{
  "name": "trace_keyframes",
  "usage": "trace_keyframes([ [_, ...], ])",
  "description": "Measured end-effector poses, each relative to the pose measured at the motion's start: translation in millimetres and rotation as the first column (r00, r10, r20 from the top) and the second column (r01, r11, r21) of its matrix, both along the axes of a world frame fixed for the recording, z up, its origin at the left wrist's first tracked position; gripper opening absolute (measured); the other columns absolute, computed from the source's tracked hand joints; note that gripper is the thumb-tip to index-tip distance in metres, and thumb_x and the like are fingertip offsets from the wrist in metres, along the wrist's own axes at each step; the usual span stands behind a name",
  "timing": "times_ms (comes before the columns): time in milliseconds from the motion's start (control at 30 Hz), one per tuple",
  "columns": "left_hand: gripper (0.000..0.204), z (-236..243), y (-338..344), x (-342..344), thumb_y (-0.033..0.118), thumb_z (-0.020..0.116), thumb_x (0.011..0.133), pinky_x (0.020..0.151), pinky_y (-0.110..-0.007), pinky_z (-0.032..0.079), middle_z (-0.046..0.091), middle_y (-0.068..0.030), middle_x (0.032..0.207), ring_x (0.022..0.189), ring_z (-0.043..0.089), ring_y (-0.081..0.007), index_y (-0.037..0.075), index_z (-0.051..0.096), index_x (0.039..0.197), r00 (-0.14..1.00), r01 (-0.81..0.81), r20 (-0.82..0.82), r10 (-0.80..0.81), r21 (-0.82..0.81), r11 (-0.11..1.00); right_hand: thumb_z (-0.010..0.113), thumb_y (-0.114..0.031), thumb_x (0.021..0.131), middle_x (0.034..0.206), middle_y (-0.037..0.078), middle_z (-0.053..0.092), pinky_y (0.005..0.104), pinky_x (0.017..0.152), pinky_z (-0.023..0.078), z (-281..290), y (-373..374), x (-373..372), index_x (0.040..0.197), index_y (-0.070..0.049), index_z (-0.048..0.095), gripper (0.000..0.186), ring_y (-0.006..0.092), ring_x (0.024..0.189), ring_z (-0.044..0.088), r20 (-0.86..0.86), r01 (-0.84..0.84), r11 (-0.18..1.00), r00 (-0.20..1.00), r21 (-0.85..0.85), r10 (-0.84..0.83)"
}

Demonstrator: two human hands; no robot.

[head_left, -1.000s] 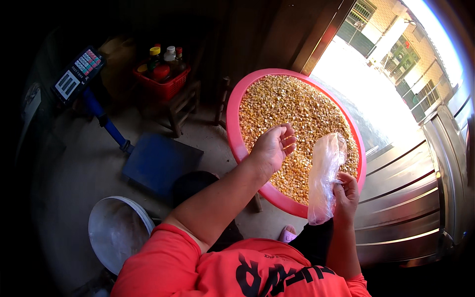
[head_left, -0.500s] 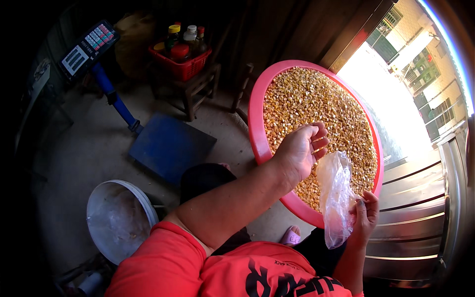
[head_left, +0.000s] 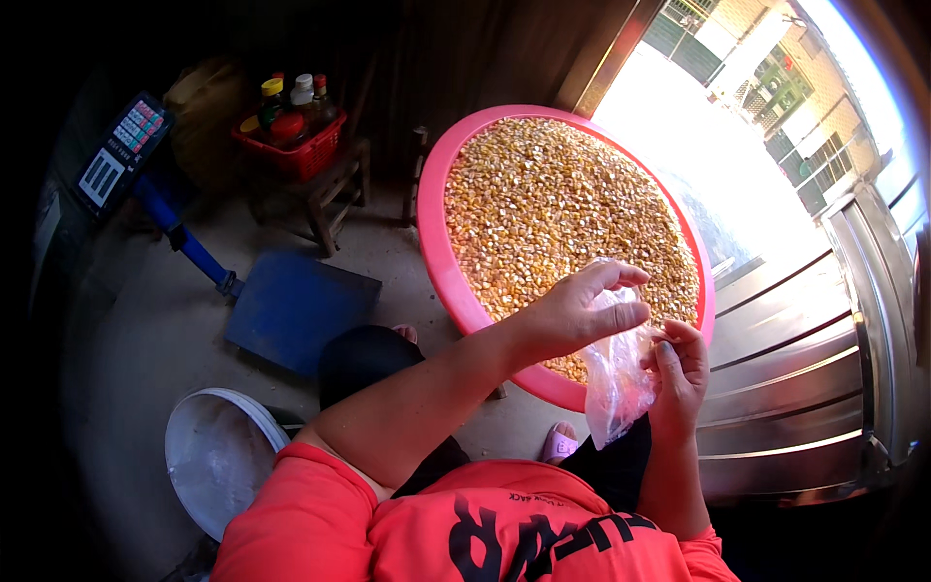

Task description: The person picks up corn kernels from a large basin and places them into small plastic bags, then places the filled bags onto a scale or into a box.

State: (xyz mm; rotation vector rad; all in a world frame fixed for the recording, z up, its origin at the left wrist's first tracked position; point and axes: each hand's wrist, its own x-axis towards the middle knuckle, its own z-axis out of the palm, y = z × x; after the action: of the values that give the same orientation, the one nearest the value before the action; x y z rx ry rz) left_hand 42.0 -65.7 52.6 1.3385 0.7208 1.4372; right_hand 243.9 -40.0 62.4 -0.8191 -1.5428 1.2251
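Observation:
A clear plastic bag (head_left: 617,383) hangs in front of the near rim of a pink basin (head_left: 448,247) filled with yellow corn kernels (head_left: 572,209). My right hand (head_left: 679,367) is closed on the bag's upper edge, thumb against fingers. My left hand (head_left: 590,303) reaches across from the left, right at the bag's top. Its thumb stretches out apart from the curved fingers, and no held object shows between them. The palm and some fingertips are hidden, so any kernels there cannot be seen.
A blue platform scale (head_left: 301,306) stands on the floor to the left, its display (head_left: 124,155) raised on a post. Nearer is a white bucket (head_left: 218,456). Behind, a red basket (head_left: 315,150) of bottles sits on a wooden stool (head_left: 320,199). Metal panels (head_left: 786,388) line the right.
My left hand has come from above the corn to the bag's top, and its thumb and fingers have spread. My right hand still grips the bag. The whole view has shifted.

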Motion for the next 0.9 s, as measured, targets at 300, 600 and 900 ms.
trace_keyframes([
  [300,0.023,-22,8,30,0.022,0.060,0.080,0.069,-0.035,0.047,0.061,-0.0114,0.081,0.075,0.060,-0.0248,0.003,0.060,0.093,0.896,-0.022,-0.444,0.024,0.012,1.000,0.050,0.006,0.084,0.102,0.010,0.056,0.0254,0.079,0.045,17,-1,-13,0.116,-0.001,0.049,0.032,0.0142,0.084,0.056,0.051,-0.146,0.987,0.988,0.061,0.143],
  [600,0.020,-46,29,-2,0.011,0.054,0.089,0.073,-0.030,0.051,0.059,-0.0059,0.092,0.083,0.060,-0.0154,0.003,0.054,0.107,0.743,0.061,0.660,0.113,-0.234,0.970,0.054,0.008,0.078,0.079,0.009,0.060,0.0270,0.060,0.048,43,-59,-41,0.111,0.000,0.056,0.033,0.0184,0.068,0.061,0.635,-0.659,0.706,0.668,0.260,0.389],
  [900,0.026,-34,20,1,0.011,0.058,0.085,0.063,-0.025,0.052,0.060,-0.0061,0.092,0.077,0.062,-0.0142,0.004,0.054,0.109,0.647,-0.074,0.711,0.275,-0.301,0.951,0.053,0.003,0.080,0.081,0.010,0.061,0.0283,0.064,0.048,9,-65,-65,0.137,-0.004,0.030,0.062,0.0194,0.071,0.062,0.537,-0.583,0.811,0.696,0.036,0.476],
])
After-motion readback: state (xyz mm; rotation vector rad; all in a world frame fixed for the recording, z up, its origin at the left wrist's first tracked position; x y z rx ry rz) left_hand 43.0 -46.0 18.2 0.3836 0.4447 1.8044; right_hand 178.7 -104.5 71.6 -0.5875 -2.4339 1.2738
